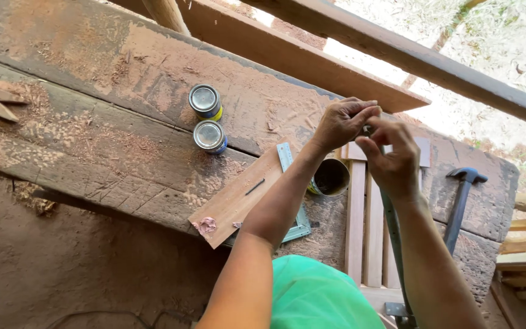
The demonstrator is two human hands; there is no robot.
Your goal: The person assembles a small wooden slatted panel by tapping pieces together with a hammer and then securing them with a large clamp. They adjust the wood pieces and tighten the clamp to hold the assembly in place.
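Two sealed tins (207,119), round, shiny metal lids, stand side by side on rough, dusty workbench (92,146). Thin board (238,198), pale reddish wood, lies flat near bench edge; dark nail (254,186) on it, metal square (293,201) beside. Open tin (330,176), dark inside, under wrists. Left hand (343,122) and right hand (391,155) meet above bench, fingertips pinched closed on something small; too small to tell what. Pale wood slats (363,225) below hands. Hammer (461,204), dark head and handle, far right.
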